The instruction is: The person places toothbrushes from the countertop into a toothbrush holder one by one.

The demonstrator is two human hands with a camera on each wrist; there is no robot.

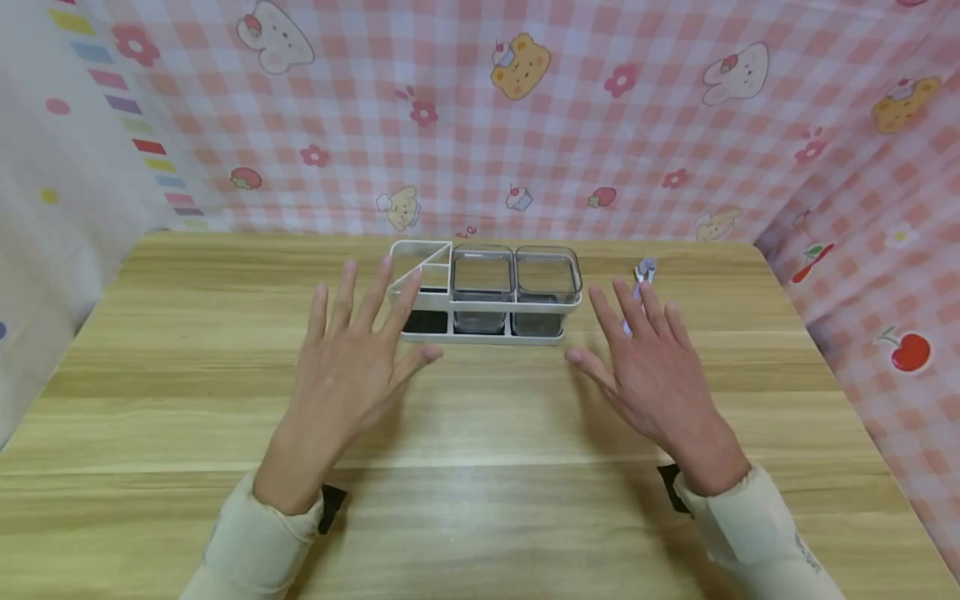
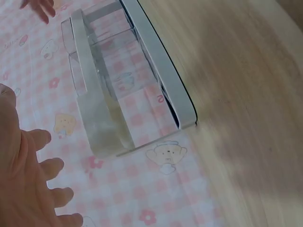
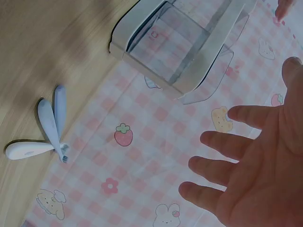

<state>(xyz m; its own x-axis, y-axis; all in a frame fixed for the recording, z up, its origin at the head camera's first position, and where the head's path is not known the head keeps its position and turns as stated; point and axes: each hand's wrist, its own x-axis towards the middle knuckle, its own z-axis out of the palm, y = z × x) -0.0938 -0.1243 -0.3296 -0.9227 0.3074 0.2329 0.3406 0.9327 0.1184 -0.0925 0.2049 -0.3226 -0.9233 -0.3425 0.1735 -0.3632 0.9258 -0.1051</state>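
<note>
Both hands are held out over the table, palms down, holding nothing. My left hand [image 1: 341,379] has its fingers spread, and in the head view the fingertips overlap the left end of a white toothbrush holder [image 1: 487,339]. Two clear cups [image 1: 482,321] sit side by side in the holder. Its left section is split by slanted dividers. My right hand [image 1: 663,383] is also spread, just right of the holder's front corner. Behind its fingers lie several toothbrushes [image 3: 49,123], white and bluish, with handles fanned out and heads together. The right fingers partly hide them in the head view.
A wood-grain table [image 1: 480,517] carries everything. Along its back and right edges hangs a pink checked cloth [image 1: 465,150] with cartoon prints. A pale curtain [image 1: 67,208] hangs on the left.
</note>
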